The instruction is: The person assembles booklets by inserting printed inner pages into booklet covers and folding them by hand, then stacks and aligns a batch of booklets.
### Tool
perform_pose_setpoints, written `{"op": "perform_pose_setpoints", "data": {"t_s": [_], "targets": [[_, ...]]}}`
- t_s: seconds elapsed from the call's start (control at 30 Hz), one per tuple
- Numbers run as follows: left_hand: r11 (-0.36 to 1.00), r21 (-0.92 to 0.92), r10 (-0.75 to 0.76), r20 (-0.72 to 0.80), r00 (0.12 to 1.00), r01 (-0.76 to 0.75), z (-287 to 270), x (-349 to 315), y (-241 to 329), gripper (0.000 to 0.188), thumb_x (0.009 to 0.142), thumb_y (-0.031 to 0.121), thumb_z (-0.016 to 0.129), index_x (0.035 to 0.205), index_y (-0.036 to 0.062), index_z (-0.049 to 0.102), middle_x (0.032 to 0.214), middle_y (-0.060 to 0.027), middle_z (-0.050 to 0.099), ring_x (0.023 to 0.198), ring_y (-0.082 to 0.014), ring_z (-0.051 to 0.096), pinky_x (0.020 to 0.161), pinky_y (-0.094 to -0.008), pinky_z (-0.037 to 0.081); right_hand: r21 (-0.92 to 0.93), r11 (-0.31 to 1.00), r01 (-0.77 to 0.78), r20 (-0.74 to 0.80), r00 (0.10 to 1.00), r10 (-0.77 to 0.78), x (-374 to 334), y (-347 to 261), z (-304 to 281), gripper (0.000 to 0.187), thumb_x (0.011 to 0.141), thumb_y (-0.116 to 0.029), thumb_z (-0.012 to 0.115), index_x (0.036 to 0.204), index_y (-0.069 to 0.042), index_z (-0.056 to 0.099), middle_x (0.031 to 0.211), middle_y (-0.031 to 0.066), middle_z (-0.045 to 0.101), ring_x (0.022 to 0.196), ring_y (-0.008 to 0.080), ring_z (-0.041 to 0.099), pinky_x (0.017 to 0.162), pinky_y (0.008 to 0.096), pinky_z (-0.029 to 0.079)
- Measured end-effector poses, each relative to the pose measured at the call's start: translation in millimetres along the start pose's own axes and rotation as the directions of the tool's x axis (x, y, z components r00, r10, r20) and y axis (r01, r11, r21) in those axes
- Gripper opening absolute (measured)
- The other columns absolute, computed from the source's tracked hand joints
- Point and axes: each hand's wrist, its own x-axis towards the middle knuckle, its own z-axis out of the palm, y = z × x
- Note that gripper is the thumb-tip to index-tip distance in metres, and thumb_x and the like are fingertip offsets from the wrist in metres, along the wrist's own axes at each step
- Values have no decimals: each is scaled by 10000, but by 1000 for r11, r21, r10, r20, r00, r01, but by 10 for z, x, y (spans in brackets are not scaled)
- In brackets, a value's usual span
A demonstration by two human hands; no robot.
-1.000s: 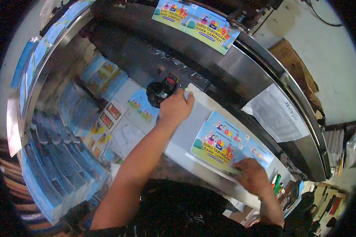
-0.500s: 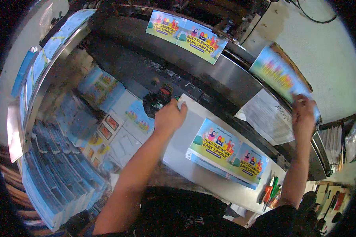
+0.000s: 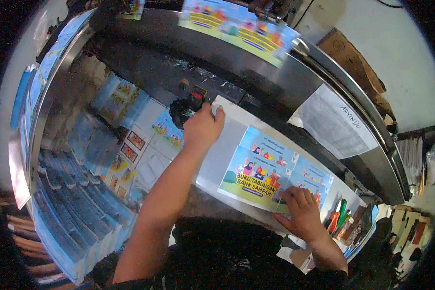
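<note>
My left hand is at the upper left corner of a white board, right beside a black knob-like part of a dark machine. Its thumb and forefinger bend downward; the other fingers are hidden, so what they grip cannot be made out. On the board lie several overlapping printed sheets, blue and green with cartoon figures. My right hand rests on their lower right part, fingers slightly bent and apart. A similar printed sheet, smeared by motion, lies across the machine's upper bar.
Stacks of blue-edged printed paper stand at the lower left. A written-on paper sheet hangs on the machine at the right. Tools with orange and green handles lie near the board's right end. Brown cardboard leans behind the machine.
My right hand has come down and left from the machine's right end, where it held a blurred printed sheet, onto the sheets on the board. My left hand stays at the corner.
</note>
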Motion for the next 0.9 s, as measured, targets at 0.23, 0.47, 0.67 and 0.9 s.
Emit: {"op": "perform_pose_setpoints", "data": {"t_s": [0.23, 0.47, 0.67, 0.9], "targets": [[999, -14, -35, 74, 997, 36, -55, -8, 39, 517, 961, 486, 399, 1115, 26, 577, 989, -279, 683, 967, -428, 664, 872, -543, 493, 313, 946, -88, 125, 991, 51, 190, 181, -187, 668, 621, -336, 903, 1206, -114, 667, 1189, 158, 561, 1086, 333, 578, 910, 407, 495], [999, -7, -33, 68, 997, 33, -38, -28, 8, 520, 961, 483, 405, 1118, 19, 581, 995, -272, 688, 968, -427, 668, 859, -549, 494, 336, 939, -75, 171, 985, 18, 308, 566, -651, 292, 825, -186, 744, 1095, -81, 709, 1012, 128, 665, 922, 304, 657, 811, 395, 532], [998, -29, -46, 50, 998, 48, -56, -12, 18, 502, 951, 476, 440, 1096, 19, 588, 950, -277, 693, 911, -433, 680, 839, -551, 502, -327, 885, -331, -792, 608, -65, 489, 769, -1950, 372, 813, 34, 560, 1151, -75, 670, 1144, 154, 647, 1008, 362, 624, 893, 431, 506], [999, -39, -23, 56, 998, 25, -26, 1, 14, 501, 949, 463, 441, 1100, 5, 578, 942, -274, 692, 899, -430, 681, 829, -543, 515, -478, 837, -265, -542, 839, -44, 956, 1566, -1307, 421, 792, -11, 657, 1199, -121, 660, 1153, 138, 627, 1077, 335, 593, 908, 423, 504]]}}
